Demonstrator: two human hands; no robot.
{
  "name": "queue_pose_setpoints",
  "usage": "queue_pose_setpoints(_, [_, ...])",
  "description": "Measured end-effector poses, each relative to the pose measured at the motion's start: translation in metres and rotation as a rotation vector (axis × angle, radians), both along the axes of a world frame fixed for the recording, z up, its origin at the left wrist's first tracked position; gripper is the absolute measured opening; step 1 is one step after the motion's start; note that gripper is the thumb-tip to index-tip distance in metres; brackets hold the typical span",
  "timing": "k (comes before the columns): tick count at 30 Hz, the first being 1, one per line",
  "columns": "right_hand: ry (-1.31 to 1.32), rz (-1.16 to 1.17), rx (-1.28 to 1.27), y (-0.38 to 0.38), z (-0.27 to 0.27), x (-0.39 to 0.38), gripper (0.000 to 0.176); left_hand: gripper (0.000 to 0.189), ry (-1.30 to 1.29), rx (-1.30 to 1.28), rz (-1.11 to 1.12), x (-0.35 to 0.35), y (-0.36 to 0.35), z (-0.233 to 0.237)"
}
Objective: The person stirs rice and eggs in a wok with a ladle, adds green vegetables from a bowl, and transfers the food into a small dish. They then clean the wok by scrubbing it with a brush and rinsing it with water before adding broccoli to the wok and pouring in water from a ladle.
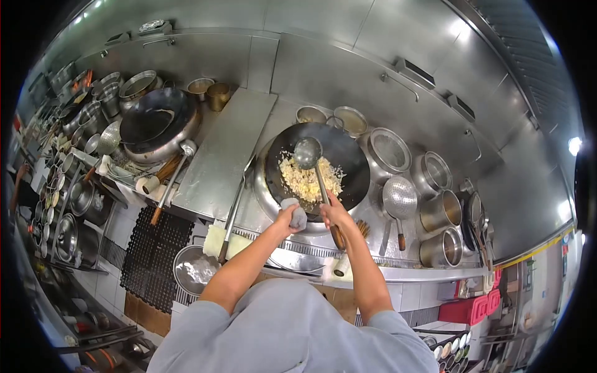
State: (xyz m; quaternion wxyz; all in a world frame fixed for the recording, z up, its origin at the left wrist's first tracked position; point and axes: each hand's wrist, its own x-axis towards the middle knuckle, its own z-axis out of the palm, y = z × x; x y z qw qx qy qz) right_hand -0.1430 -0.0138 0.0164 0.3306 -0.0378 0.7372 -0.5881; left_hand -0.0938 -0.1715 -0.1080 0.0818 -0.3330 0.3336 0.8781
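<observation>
In the head view a black wok (353, 163) rests on the burner before me, with loose fried rice (320, 181) and yellow bits, probably egg, in it. My left hand (284, 222) is closed on a folded grey cloth (298, 216) at the wok's near rim; how firmly the rim itself is gripped is hidden. The fingers of my right hand (336, 214) wrap round the handle of a ladle (307, 153). Its metal bowl hangs over the rice toward the far side, and its wooden handle end points toward me.
To the right stand a perforated skimmer (400, 198), a strainer over a pot (389, 149) and steel pots (441, 211). Left lies a long-handled tool (234, 208) beside a steel counter panel (227, 146). Another wok (158, 121) sits further left. Below is a steel basin (194, 271).
</observation>
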Motion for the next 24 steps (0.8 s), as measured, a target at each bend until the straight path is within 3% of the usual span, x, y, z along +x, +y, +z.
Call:
queue_pose_setpoints(1, [-0.095,-0.003,-0.103,0.007,-0.001,-0.002,0.071,0.040,0.020,-0.023,-0.018,0.005,-0.002,0.004])
queue_pose_setpoints(4, [-0.157,0.077,-0.099,0.027,-0.020,-0.023,0.069,0.040,0.008,0.017,-0.036,0.016,0.002,-0.005])
queue_pose_setpoints(6, [0.366,0.091,0.362,0.033,-0.026,-0.027,0.070,0.040,0.037,0.016,-0.040,0.004,-0.008,0.000])
queue_pose_setpoints(8, [0.701,0.081,0.650,0.034,-0.045,-0.038,0.070,0.041,0.016,0.070,-0.035,0.007,-0.003,-0.003])
queue_pose_setpoints(10, [0.770,0.151,0.716,0.031,-0.053,-0.037,0.070,0.043,-0.001,0.071,-0.005,0.003,0.005,-0.002])
queue_pose_setpoints(12, [0.740,0.196,0.678,0.042,-0.034,-0.015,0.071,0.048,-0.016,0.058,0.067,-0.008,0.005,0.002])
queue_pose_setpoints(13, [0.752,0.324,0.694,0.062,-0.028,0.001,0.070,0.048,-0.014,0.059,0.058,-0.011,0.009,0.003])
queue_pose_setpoints(16, [0.793,0.579,0.856,0.117,0.023,0.028,0.068,0.031,0.107,-0.104,0.103,-0.018,0.017,-0.006])
queue_pose_setpoints(17, [0.777,0.581,0.852,0.123,0.032,0.032,0.068,0.031,0.092,-0.105,0.098,-0.009,0.017,-0.010])
queue_pose_setpoints(19, [0.826,0.515,1.102,0.134,0.046,0.029,0.068,0.029,0.147,-0.171,0.178,0.014,0.029,-0.009])
queue_pose_setpoints(20, [0.803,0.507,1.108,0.137,0.040,0.027,0.068,0.029,0.135,-0.167,0.158,0.044,0.035,0.012])
queue_pose_setpoints(22, [1.035,0.441,0.970,0.125,0.021,0.022,0.069,0.023,0.109,-0.154,0.130,0.108,0.029,0.072])
queue_pose_setpoints(24, [0.948,0.489,0.890,0.098,0.022,0.040,0.073,0.020,0.090,-0.132,0.092,0.099,0.030,0.070])
